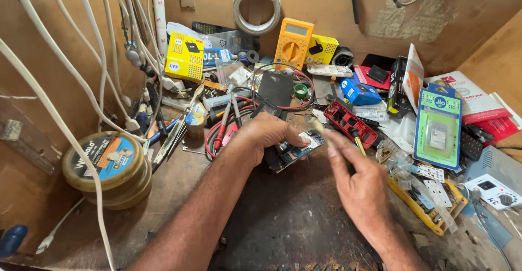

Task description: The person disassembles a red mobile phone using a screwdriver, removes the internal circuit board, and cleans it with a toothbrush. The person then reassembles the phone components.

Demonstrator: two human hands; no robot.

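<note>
Item: small blue circuit board (298,150), my landmark, lying over the dark work mat (293,216) near the bench's middle. My left hand (265,135) closes over the board's left end, fingers curled down on it, I judge to pin it flat and steady. My right hand (353,181) comes in from the board's right, thumb and forefinger pinched on a thin tool with a pale tip (318,125) just above the board; what kind of tool I cannot tell. Behind the board: a yellow multimeter (293,42) propped against the back wall, its red probes (224,127) lying left of the board within reach. Right of the board: a red phone frame (350,123), a blue-green blister pack (438,125), a yellow tray of small parts (429,195). Far left of the board: a round yellow tin (106,167) under hanging white cables (70,64). Open room: only the mat in front of the board; clutter crowds every other side.
</note>
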